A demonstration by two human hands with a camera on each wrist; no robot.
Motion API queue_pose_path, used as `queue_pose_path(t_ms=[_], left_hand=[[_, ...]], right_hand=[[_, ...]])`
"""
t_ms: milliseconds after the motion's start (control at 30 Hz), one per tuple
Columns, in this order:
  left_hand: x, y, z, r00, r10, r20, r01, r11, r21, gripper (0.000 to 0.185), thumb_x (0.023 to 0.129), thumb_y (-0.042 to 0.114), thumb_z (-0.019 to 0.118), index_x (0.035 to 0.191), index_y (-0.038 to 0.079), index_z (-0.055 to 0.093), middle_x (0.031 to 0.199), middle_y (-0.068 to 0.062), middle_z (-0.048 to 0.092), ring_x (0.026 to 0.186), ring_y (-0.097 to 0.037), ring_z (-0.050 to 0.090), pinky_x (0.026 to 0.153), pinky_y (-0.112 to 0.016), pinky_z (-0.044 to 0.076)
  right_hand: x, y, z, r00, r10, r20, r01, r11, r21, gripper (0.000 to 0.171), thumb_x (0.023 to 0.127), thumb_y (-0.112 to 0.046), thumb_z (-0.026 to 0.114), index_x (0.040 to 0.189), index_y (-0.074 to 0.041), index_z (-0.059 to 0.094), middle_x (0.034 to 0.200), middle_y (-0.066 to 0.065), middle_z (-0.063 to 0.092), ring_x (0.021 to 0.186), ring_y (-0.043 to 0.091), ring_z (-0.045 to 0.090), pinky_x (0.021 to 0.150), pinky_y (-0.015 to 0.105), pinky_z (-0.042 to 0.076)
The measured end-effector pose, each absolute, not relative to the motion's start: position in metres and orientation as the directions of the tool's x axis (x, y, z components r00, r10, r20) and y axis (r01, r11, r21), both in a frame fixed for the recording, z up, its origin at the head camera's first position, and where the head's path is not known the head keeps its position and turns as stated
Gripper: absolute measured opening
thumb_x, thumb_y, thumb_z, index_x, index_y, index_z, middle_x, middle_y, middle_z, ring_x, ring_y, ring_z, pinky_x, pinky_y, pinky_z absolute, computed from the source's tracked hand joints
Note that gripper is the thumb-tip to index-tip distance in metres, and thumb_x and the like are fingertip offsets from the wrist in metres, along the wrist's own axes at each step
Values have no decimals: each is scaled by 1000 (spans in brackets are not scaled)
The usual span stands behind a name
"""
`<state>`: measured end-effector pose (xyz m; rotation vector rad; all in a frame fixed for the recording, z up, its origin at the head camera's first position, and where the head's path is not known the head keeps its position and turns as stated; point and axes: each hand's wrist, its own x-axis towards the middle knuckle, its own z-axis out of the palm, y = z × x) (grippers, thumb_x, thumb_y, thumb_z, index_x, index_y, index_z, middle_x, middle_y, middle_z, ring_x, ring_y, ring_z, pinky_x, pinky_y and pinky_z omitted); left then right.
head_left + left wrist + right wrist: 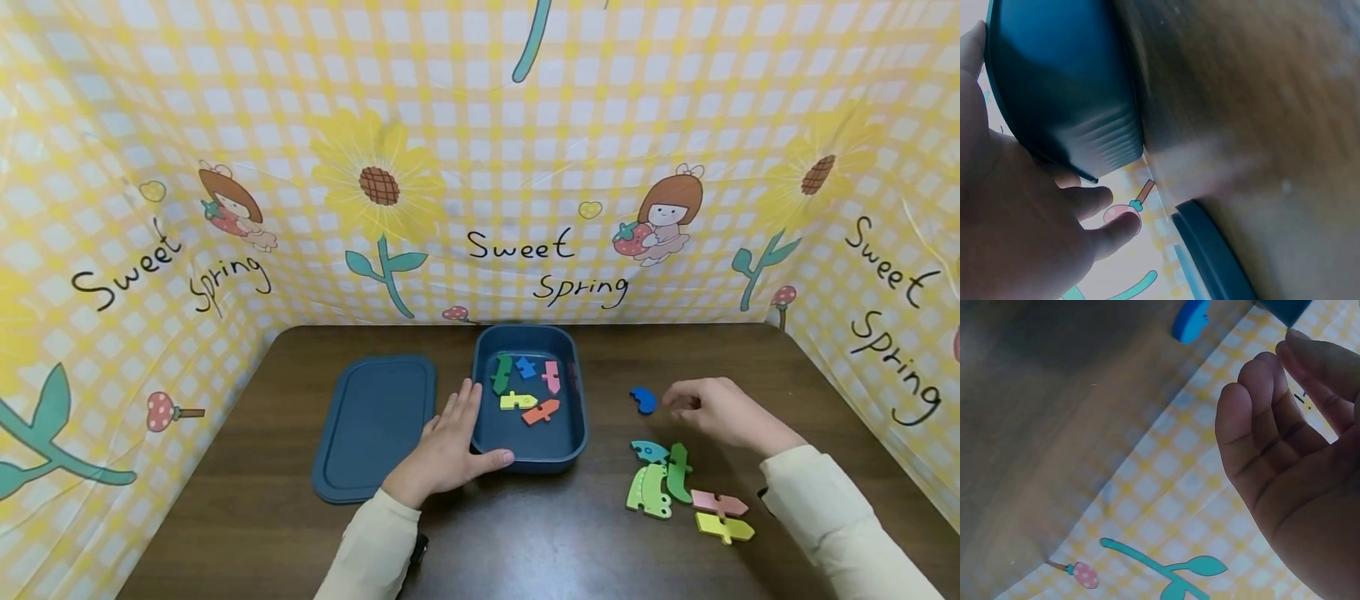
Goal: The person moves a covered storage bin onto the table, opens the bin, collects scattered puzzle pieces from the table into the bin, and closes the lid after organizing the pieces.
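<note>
My left hand (pixel 447 454) rests on the left rim of a dark blue box (pixel 583 442), its fingers extended and the thumb over the near edge. In the left wrist view, the same hand (pixel 1029 206) lies along the outer wall of the box (pixel 1066 81). Inside the box are several puzzle pieces, among them a green one (pixel 502 375) and an orange one (pixel 542 412). My right hand (pixel 731 412) hovers just right of a blue curved piece (pixel 643 400), fingers loosely bent. The right wrist view shows nothing in this hand (pixel 1297 450), with the blue piece (pixel 1191 320) apart from it.
A flat dark blue lid (pixel 378 425) lies left of the box. On the right, near my right forearm, are a frog-faced green piece (pixel 648 492), a green curved piece (pixel 678 472), a light-blue piece (pixel 649 451), a pink piece (pixel 718 502) and a yellow piece (pixel 724 527). Patterned cloth (pixel 510 167) surrounds the table.
</note>
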<state>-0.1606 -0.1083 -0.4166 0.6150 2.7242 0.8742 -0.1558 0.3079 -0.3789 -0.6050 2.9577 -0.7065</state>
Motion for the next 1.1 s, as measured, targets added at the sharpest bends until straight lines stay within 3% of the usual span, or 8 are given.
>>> queue_pose_path(t_ms=[500,800,1033,1100], left_hand=[[-162,-109,-417,-890,449,-82,322,745,585,113,87,68,66,164,11,5,169,-7,-1,153,-33,3,116,-64,10],[-162,-109,-417,-891,447,-77,321,742,589,110,88,62,68,164,11,6,169,-7,-1,153,-33,3,116,-64,9],[-162,-109,-417,-890,449,-79,322,741,589,112,88,64,68,164,11,5,169,-7,-2,153,-34,3,116,-64,9],[-162,-109,-417,-890,449,-78,321,740,591,111,88,63,68,164,11,5,169,-7,-2,153,-33,3,116,-64,9]], right_hand=[[-142,328,-417,-866,-501,-3,-442,768,-463,34,85,11,62,100,-16,77,94,-7,70,76,4,54,65,29,48],[-141,326,-426,-864,-503,4,-445,761,-472,37,86,12,62,105,-16,76,88,-11,64,73,4,49,63,28,44],[-140,326,-428,-834,-550,51,-508,729,-459,37,87,15,61,105,-13,76,99,-5,70,78,5,53,65,27,45],[-140,326,-428,-837,-546,44,-500,729,-467,39,86,16,60,106,-14,75,93,-8,67,74,4,51,64,26,43]])
